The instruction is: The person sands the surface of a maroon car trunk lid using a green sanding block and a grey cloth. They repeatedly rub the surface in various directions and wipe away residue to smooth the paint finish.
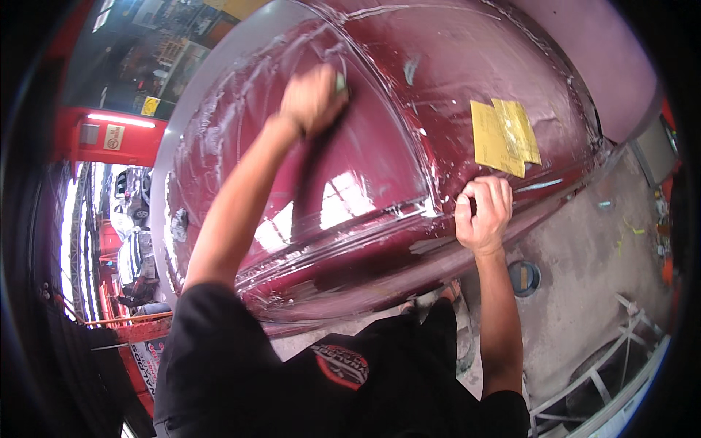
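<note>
over maroon panel [369,146], left hand [314,98] grips greenish pad [340,82], apparently rubbing; right hand [485,214] curled, contents unclear; next stroke likely wants even pressure.

Deep maroon over the car body [376,146], streaked and smeared whitish toward 11 o'clock, with pale green on the pad [340,82] at 12 o'clock. Yellow across the paper sheets [504,139] at 2 o'clock, patchy grey over the floor [577,226] at 3 o'clock. Black on the shirt [292,401] at 6 o'clock, broken by a red-and-white emblem [341,366].
</note>
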